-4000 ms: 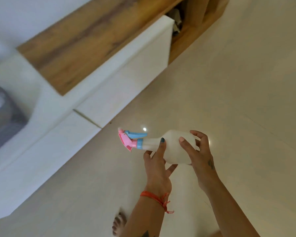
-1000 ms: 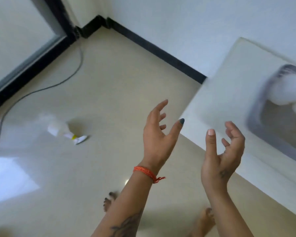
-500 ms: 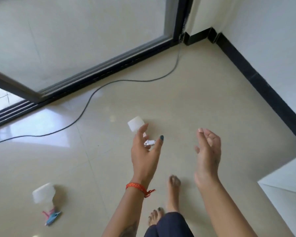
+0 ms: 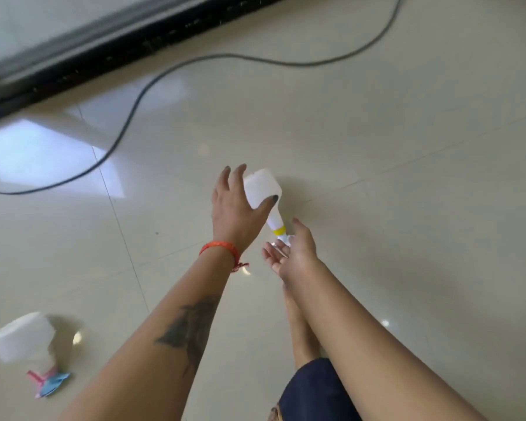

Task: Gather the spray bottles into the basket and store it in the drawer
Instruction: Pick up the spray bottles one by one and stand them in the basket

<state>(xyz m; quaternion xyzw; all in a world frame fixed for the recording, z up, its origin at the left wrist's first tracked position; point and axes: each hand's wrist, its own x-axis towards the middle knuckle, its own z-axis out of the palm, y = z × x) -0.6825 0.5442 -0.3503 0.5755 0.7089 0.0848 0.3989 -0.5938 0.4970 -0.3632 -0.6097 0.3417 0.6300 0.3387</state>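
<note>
White spray bottle w/ yellow collar (image 4: 264,194) lies on its side on the floor, base pointing away, nozzle end toward the person, right under both hands. Second spray bottle (image 4: 23,335), pink/blue trigger head, lies well off to the left of the left forearm, nearer the person.

Floor (image 4: 407,162) is glossy cream tile, grout lines showing, window glare on the far left. Black cable (image 4: 134,100) snakes across beyond the hands; dark sliding-door track (image 4: 128,41) runs along the far edge past it.

Left hand (image 4: 236,208) is spread wide over the bottle body, thumb laid across its near side, fingers over the far side; not closed round it. Red thread band (image 4: 219,247) on that wrist. Right hand (image 4: 292,253) is open, palm turned in, fingers loosely curled, just beside the nozzle; can't tell if touching.
</note>
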